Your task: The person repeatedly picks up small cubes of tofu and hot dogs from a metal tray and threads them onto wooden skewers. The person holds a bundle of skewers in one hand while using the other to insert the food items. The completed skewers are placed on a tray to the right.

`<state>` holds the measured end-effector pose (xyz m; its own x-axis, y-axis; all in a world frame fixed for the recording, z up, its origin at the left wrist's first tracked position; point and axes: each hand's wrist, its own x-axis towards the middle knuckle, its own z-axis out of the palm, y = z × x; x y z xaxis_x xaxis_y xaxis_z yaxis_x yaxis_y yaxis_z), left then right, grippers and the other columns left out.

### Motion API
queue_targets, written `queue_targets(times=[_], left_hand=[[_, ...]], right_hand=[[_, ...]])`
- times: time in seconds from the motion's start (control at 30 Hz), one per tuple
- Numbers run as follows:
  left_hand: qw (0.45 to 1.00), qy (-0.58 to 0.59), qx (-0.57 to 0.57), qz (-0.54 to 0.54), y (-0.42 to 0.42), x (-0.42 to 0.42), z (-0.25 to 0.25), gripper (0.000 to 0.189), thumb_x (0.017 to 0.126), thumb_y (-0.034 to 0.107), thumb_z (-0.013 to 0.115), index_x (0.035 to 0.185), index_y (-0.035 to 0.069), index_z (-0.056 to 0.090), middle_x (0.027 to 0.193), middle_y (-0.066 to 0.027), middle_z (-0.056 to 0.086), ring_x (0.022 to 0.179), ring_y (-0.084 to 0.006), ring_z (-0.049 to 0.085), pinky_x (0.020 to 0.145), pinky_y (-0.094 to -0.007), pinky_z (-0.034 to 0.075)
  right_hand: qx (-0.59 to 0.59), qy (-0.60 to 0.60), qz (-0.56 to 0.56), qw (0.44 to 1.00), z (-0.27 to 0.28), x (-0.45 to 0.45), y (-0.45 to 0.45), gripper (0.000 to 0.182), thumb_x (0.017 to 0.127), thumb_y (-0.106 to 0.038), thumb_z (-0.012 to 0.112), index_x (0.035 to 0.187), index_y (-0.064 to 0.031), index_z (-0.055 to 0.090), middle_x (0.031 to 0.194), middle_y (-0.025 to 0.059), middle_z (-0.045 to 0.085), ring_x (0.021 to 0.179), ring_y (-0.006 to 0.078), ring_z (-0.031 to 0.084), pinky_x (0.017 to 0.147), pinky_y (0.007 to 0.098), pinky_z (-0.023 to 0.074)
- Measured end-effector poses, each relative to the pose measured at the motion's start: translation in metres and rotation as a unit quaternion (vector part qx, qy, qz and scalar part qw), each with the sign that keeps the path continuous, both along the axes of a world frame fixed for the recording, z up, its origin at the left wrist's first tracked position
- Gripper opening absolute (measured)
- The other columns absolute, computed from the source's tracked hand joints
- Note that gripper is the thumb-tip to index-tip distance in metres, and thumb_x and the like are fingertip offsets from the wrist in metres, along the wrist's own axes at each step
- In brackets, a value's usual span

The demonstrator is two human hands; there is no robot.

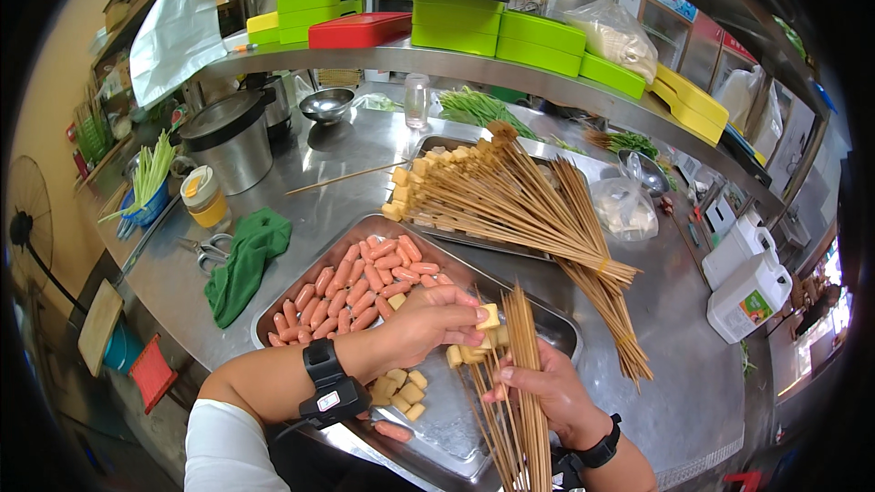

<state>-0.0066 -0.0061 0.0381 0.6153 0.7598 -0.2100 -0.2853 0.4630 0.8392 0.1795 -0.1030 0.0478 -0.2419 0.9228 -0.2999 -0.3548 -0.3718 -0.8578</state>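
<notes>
Between its thumb and fingers, my left hand (437, 324) holds a pale yellow food cube (488, 316) at the upper end of a thin wooden skewer. My right hand (547, 386) grips an upright bundle of wooden skewers (523, 355), with the cubed skewer beside it. Under both hands lies a steel tray (567, 328). Small pink sausages (355, 283) fill its far left part, and loose yellow cubes (407, 389) lie near my left wrist. Skewers tipped with cubes (472, 354) rest in the tray. One sausage (393, 431) lies apart near the front edge.
Behind stands another tray (437, 143) piled with cube-tipped skewers (506, 198). Left are a green cloth (249, 260), scissors (212, 251), a lidded cup (204, 198) and a steel pot (229, 143). White jugs (748, 297) and a plastic bag (623, 208) stand right. A steel shelf (383, 58) spans above.
</notes>
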Motion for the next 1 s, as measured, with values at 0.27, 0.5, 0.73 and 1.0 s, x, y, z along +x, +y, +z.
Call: queue_targets(times=[0.27,0.5,0.73,1.0], left_hand=[[0.990,0.089,0.104,-0.032,0.013,0.005,-0.018,0.018,0.082,0.014,0.066,0.087,0.003,0.054,0.072,-0.0024,0.057,0.059,-0.0092,0.055,0.055,-0.0217,0.046],[0.921,0.262,0.273,-0.093,0.013,-0.002,-0.012,0.022,0.084,0.024,0.065,0.083,0.003,0.058,0.067,-0.0020,0.057,0.059,-0.0114,0.055,0.054,-0.0258,0.042],[0.569,0.598,0.552,-0.119,0.018,-0.043,0.021,0.023,0.070,0.021,0.063,0.084,0.004,0.063,0.071,-0.0103,0.061,0.065,-0.0282,0.062,0.055,-0.0398,0.046],[0.509,0.635,0.548,-0.193,0.006,-0.037,0.020,0.034,0.067,0.015,0.062,0.100,0.008,0.062,0.075,-0.0121,0.062,0.069,-0.0306,0.062,0.058,-0.0403,0.048]], right_hand=[[0.087,-0.023,-0.071,0.993,0.014,-0.004,-0.008,0.034,0.079,0.002,0.054,0.112,0.0045,0.046,0.104,0.0127,0.055,0.096,0.0249,0.060,0.086,0.0330,0.0475],[0.038,-0.026,0.033,0.998,0.021,0.002,-0.012,0.029,0.081,0.002,0.053,0.110,0.0050,0.048,0.106,0.0174,0.056,0.089,0.0220,0.062,0.082,0.0318,0.0486],[0.029,0.018,-0.015,0.999,0.013,-0.006,-0.008,0.025,0.082,0.004,0.050,0.106,0.0050,0.046,0.097,0.0147,0.057,0.090,0.0278,0.062,0.088,0.0423,0.0492],[0.030,0.022,0.013,0.999,0.010,-0.002,-0.005,0.022,0.080,0.002,0.055,0.101,0.0013,0.047,0.081,0.0057,0.053,0.073,0.0148,0.057,0.093,0.0440,0.0461]])
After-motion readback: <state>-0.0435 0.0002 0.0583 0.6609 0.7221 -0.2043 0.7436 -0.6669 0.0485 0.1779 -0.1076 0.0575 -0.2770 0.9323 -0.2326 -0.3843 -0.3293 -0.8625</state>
